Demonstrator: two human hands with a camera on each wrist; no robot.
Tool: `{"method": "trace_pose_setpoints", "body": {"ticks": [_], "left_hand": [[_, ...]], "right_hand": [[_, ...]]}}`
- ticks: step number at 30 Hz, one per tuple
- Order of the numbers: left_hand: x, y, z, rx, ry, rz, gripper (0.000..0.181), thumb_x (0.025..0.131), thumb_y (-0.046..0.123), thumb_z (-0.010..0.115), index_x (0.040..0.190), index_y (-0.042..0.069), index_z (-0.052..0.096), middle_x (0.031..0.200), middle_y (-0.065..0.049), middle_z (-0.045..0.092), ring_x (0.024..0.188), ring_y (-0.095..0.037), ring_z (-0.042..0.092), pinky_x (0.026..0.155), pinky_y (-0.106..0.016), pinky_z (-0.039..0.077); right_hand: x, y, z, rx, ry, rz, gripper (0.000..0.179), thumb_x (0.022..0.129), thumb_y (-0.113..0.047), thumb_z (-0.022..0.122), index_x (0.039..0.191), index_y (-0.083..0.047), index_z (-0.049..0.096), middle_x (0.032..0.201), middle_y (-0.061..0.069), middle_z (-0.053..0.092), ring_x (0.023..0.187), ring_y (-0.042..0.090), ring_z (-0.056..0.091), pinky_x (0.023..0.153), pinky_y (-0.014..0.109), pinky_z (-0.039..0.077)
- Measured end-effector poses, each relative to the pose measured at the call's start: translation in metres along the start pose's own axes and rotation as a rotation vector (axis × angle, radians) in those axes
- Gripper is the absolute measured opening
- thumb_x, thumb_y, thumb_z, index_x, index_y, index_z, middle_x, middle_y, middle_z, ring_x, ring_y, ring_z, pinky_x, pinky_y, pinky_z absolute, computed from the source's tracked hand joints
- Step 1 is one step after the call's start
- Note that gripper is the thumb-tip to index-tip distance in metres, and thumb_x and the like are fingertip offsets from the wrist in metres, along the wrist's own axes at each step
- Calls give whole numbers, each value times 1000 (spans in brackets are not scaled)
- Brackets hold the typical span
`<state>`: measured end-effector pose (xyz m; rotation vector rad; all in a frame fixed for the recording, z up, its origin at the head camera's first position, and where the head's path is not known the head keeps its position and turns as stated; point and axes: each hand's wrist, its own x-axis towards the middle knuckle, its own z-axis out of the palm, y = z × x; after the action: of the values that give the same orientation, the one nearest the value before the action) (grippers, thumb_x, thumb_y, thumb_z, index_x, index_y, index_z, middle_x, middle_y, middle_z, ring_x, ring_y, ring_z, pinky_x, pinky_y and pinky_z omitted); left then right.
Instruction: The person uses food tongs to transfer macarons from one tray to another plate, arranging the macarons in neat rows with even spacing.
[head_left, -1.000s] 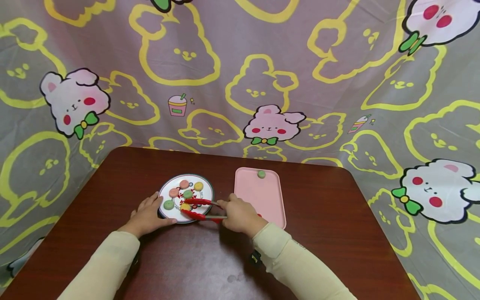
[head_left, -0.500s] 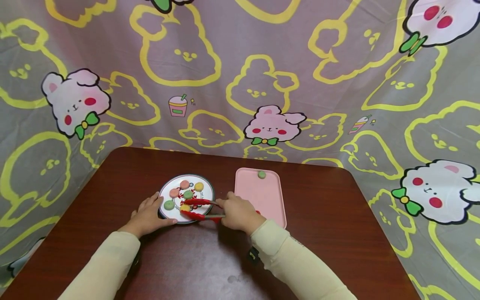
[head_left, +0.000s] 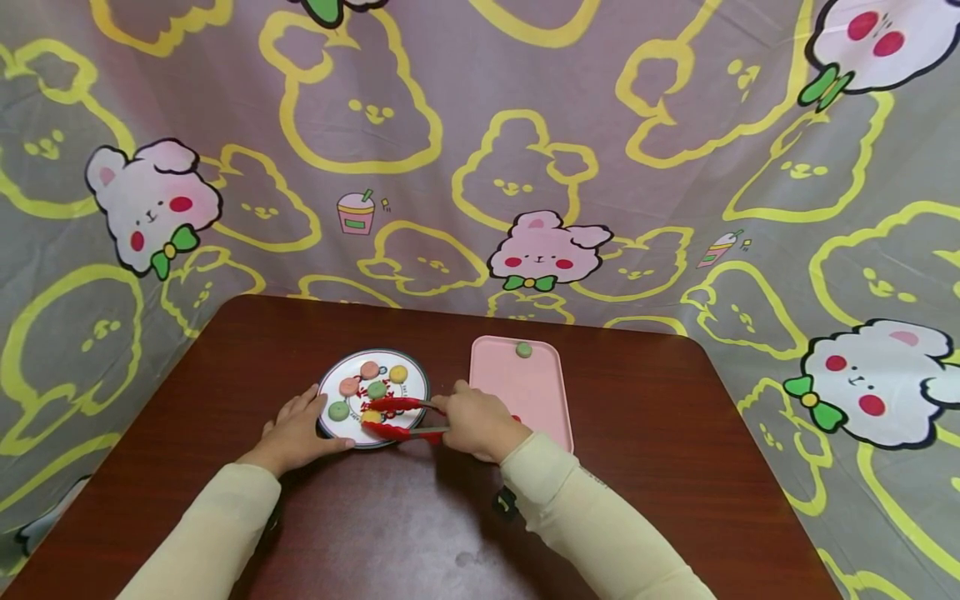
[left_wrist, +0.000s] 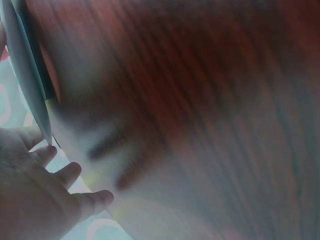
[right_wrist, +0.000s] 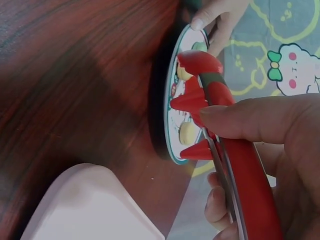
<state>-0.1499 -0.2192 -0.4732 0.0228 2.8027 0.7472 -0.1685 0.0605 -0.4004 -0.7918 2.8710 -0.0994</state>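
Note:
My right hand (head_left: 480, 422) grips red-tipped metal tongs (head_left: 401, 403) over the round white plate (head_left: 411, 427). The tong arms are spread, with their tips close over a yellow macaron (head_left: 371, 416) near the plate's front. My left hand (head_left: 294, 430) rests at the plate's left rim, fingers straight and spread, thumb along the front edge. Also on the plate lie two pink macarons (head_left: 349, 386), two green macarons (head_left: 339, 411) and another yellow macaron (head_left: 398, 374). In the right wrist view the red tong tips (right_wrist: 200, 63) overlap the plate.
To the right of the plate lies a pink rectangular tray (head_left: 517, 383) with one green macaron (head_left: 523, 350) at its far end. Both stand on a dark brown wooden table (head_left: 652, 467). A patterned curtain (head_left: 420, 192) hangs behind the table.
The tong arms have drawn slightly closer together around the front yellow macaron, and my right hand has shifted a little. My left hand and the plate have stayed in place.

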Motion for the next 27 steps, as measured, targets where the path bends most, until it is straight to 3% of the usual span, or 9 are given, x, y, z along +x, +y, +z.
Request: {"method": "trace_pose_setpoints", "body": {"ticks": [11,27], "left_hand": [[-1,1,0,0,-2,-3,115,70,65,72,145,-10,29,152,-33,14,135,-56,11,99,-78,12],[0,1,1,4,3,-5,114,70,63,73,146,-9,29,152,-33,14,135,-55,11,100,-78,13]], "right_hand": [[4,1,-4,12,-65,33,47,77,-26,73,123,-27,66,87,1,52,71,15,54,53,33,43],[3,5,-6,55,-55,25,45,74,-29,75,118,-22,68,81,-1,50,75,14,50,53,33,42]]}}
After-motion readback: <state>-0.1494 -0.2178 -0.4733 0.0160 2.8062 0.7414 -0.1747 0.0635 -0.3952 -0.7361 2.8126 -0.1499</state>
